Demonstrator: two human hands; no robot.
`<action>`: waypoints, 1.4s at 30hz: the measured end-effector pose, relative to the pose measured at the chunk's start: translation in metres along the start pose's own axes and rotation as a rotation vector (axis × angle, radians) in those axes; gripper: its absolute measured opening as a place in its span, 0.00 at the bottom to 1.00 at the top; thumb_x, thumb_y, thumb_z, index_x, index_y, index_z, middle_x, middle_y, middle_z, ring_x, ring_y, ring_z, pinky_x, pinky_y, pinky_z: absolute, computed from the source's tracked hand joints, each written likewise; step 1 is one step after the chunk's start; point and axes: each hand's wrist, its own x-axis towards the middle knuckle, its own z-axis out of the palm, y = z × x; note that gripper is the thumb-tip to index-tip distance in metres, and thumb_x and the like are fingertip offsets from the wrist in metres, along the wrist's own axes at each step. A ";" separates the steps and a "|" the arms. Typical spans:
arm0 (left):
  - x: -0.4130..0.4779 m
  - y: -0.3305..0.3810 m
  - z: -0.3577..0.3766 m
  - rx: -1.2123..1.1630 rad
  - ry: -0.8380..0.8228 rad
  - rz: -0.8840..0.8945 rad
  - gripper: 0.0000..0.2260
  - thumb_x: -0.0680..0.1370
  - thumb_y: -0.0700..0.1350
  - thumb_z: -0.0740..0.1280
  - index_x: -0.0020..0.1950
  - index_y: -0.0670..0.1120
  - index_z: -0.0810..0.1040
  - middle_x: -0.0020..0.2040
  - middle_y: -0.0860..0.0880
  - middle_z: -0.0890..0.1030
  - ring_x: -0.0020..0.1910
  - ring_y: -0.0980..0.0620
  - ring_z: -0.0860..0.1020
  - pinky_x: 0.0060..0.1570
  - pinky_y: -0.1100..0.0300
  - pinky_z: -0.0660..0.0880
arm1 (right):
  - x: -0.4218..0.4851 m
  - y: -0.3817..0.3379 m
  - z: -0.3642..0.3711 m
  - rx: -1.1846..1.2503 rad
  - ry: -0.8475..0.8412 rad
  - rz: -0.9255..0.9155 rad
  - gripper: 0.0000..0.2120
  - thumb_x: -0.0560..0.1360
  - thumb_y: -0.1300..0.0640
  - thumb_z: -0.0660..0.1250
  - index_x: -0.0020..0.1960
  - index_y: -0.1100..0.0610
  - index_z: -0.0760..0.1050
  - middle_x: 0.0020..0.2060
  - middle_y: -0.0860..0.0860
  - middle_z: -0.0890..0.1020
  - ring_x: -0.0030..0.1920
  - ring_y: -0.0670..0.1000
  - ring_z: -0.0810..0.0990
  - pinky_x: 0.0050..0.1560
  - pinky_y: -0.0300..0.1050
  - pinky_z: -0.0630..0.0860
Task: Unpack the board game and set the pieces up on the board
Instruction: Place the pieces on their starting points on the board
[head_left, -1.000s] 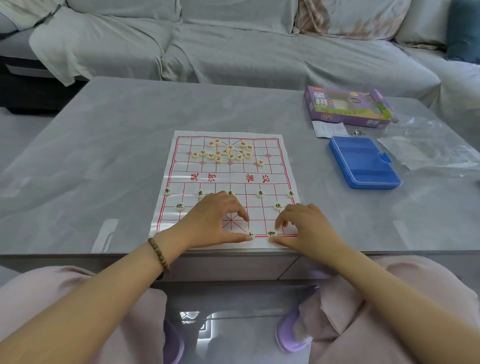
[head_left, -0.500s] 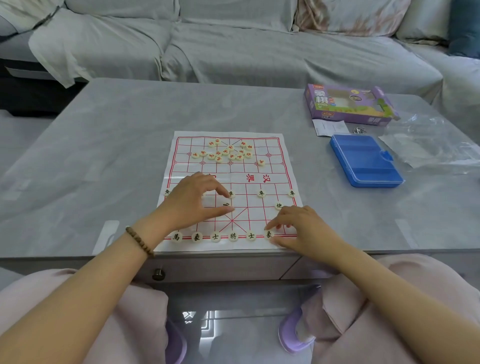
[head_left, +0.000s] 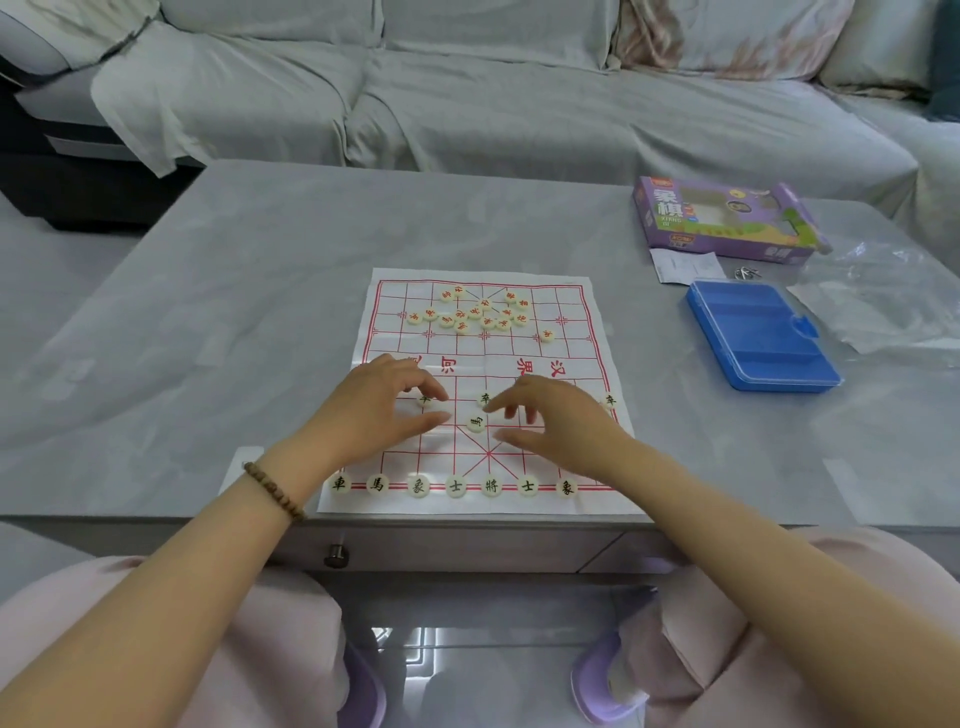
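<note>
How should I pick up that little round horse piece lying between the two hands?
Pinch the horse piece by its round rim, coming straight down from above. It is a flat disc lying face up on the board, with bare squares around it, which leaves room to pinch.

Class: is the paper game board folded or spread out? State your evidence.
Spread out: the game board lies flat on the table, its red grid showing, pieces on it.
</note>
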 end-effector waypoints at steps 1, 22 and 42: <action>-0.001 -0.002 -0.001 0.000 0.005 -0.004 0.11 0.73 0.57 0.68 0.54 0.58 0.77 0.54 0.59 0.78 0.54 0.59 0.70 0.61 0.55 0.69 | 0.009 -0.004 0.004 -0.057 -0.005 -0.003 0.14 0.75 0.49 0.66 0.61 0.46 0.75 0.52 0.45 0.78 0.44 0.42 0.72 0.44 0.33 0.67; -0.008 0.071 0.043 0.021 -0.128 0.176 0.17 0.73 0.62 0.65 0.58 0.57 0.77 0.61 0.59 0.76 0.60 0.59 0.69 0.60 0.62 0.63 | -0.074 0.052 -0.029 0.119 0.109 0.201 0.09 0.72 0.49 0.70 0.52 0.45 0.77 0.45 0.39 0.80 0.45 0.40 0.77 0.47 0.30 0.71; 0.007 0.089 0.069 0.101 -0.192 0.236 0.16 0.73 0.62 0.66 0.57 0.59 0.77 0.57 0.58 0.76 0.56 0.57 0.69 0.53 0.63 0.62 | -0.086 0.071 -0.008 -0.135 0.033 0.080 0.12 0.72 0.44 0.67 0.55 0.44 0.77 0.54 0.41 0.78 0.58 0.42 0.71 0.56 0.33 0.54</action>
